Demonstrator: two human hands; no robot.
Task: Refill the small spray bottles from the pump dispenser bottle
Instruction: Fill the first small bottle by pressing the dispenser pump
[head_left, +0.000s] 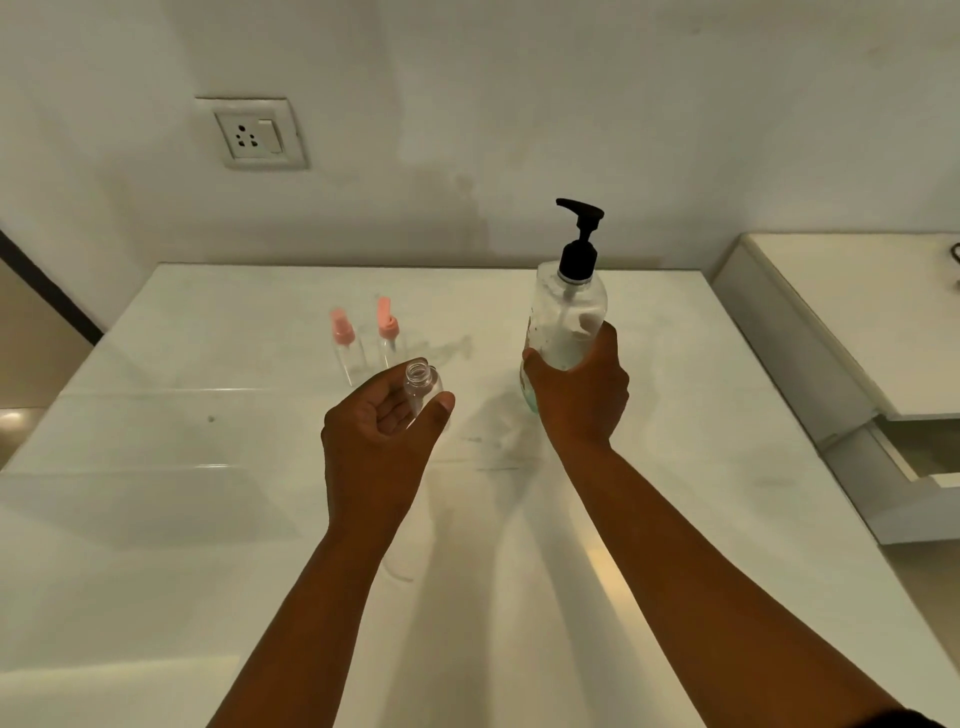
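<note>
Open bottle (422, 391): a small clear bottle, cap off, was held above the table (182, 467) near its middle; the neck was kept turned up and tipped toward the pump, apparently so it could be filled.
Left hand (382, 436): the bottle was pinched between thumb and curled fingers; the mouth was left uncovered.
Pump bottle (566, 317): it was held up just right of the open bottle; the black pump head (581, 228) was still fitted, its spout turned left.
Right hand (576, 395): fingers were wrapped round the lower body; the pump head was left untouched.
Capped bottles (363, 338): two with pink caps were stood together behind the left hand, well clear of the hands, probably awaiting their turn.
Wall: a socket (252, 134) was seen above the table.
</note>
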